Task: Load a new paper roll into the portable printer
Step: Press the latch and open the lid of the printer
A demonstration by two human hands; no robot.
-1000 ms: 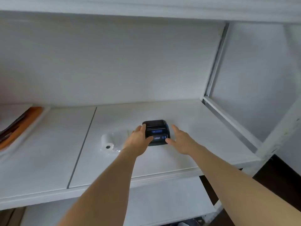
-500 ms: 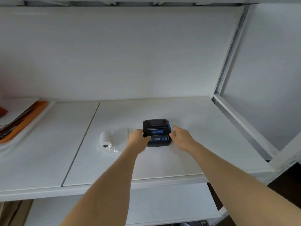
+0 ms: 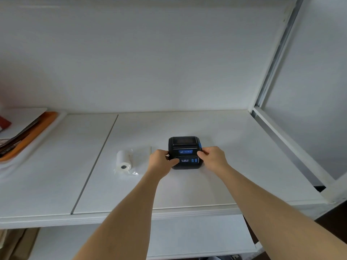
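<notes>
Since a second ago my left hand and right hand have closed onto the printer; its lid looks shut. Paper roll unmoved.

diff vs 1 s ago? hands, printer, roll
Both hands closed in and took hold of the printer: the left hand now grips its left side with the thumb on the front panel, the right hand grips its right side. A second ago they hovered open beside it. The printer stays on the shelf, lid shut. The paper roll lies untouched in its clear wrapper to the left.
</notes>
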